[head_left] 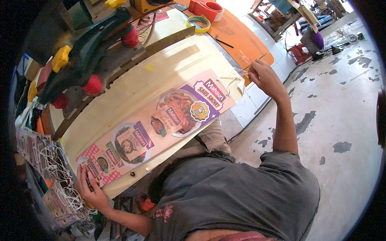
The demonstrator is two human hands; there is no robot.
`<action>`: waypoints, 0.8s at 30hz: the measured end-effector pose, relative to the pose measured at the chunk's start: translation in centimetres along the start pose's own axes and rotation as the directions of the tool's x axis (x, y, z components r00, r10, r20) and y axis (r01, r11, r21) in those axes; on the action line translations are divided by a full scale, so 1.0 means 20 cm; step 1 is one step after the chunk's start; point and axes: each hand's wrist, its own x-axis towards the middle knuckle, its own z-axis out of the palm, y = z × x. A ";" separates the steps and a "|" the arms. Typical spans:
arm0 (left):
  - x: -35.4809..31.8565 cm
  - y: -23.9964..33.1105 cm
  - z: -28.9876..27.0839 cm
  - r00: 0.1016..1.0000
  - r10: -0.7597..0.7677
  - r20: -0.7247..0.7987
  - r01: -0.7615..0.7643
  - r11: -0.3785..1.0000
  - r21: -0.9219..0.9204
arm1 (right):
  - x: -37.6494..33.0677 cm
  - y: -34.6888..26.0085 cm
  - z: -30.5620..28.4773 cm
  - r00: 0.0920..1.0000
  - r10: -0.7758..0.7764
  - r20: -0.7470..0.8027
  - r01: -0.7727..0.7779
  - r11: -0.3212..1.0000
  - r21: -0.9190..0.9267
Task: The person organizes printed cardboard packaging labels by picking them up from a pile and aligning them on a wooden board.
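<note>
A long printed display card [161,126] with food pictures and a cord loop [230,86] at its upper right end lies slantwise on the pale work surface [132,88]. My left hand [91,192] is at the card's lower left end, its fingers round a small sachet [93,172] held against the checked print. Far off to the right, my right hand [263,78] is raised by the corner of the orange table [249,46]. Its fingers are pinched together near some thin clear plastic; what they hold is too small to name.
A dark machine bar [90,52] with red and yellow knobs spans the upper left. Stacks of corded cards [60,201] hang at the left. A yellow tape roll [198,24], a red tape roll [207,9] and a thin black tool [223,41] lie at the back.
</note>
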 end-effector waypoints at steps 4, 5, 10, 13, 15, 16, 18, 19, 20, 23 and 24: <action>0.00 -0.01 -0.01 1.000 0.002 0.019 -0.003 0.999 0.035 | -0.07 0.16 -0.04 0.997 0.056 -0.062 -0.068 0.972 -0.223; 0.00 -0.01 -0.01 1.000 0.002 0.020 -0.003 0.999 0.034 | -0.09 0.22 -0.07 0.989 0.137 -0.061 -0.148 0.948 -0.280; 0.00 -0.05 -0.01 0.999 0.011 0.033 -0.011 1.000 -0.001 | -0.21 0.54 -0.17 0.894 0.447 0.027 -0.361 0.755 -0.548; -0.01 -0.07 0.00 1.000 0.024 0.000 -0.024 0.999 0.027 | -0.25 0.62 -0.20 0.800 0.596 0.067 -0.429 0.647 -0.630; -0.01 -0.05 0.01 0.999 0.011 -0.044 -0.008 0.998 0.068 | -0.26 0.61 -0.19 0.769 0.637 0.055 -0.453 0.604 -0.656; -0.01 -0.05 0.01 0.996 0.005 -0.088 0.004 0.994 0.107 | -0.27 0.56 -0.19 0.805 0.592 -0.023 -0.462 0.603 -0.650; -0.03 -0.07 0.02 0.995 -0.047 -0.083 0.051 0.997 0.056 | -0.26 0.37 -0.21 0.894 0.427 -0.137 -0.425 0.709 -0.563; -0.03 -0.06 0.02 0.991 -0.107 -0.086 0.103 0.994 -0.048 | -0.24 0.23 -0.21 0.933 0.310 -0.185 -0.361 0.803 -0.475; -0.02 -0.04 0.02 0.983 -0.165 -0.082 0.150 0.976 -0.157 | -0.21 0.11 -0.21 0.944 0.292 -0.152 -0.326 0.896 -0.301; -0.02 0.01 0.01 0.980 -0.174 -0.093 0.164 0.981 -0.104 | -0.12 -0.15 -0.17 0.988 0.149 -0.036 -0.149 0.989 0.003; -0.02 0.00 0.03 0.979 -0.182 -0.093 0.169 0.977 -0.131 | -0.11 -0.20 -0.15 0.999 0.032 0.038 -0.036 0.992 0.124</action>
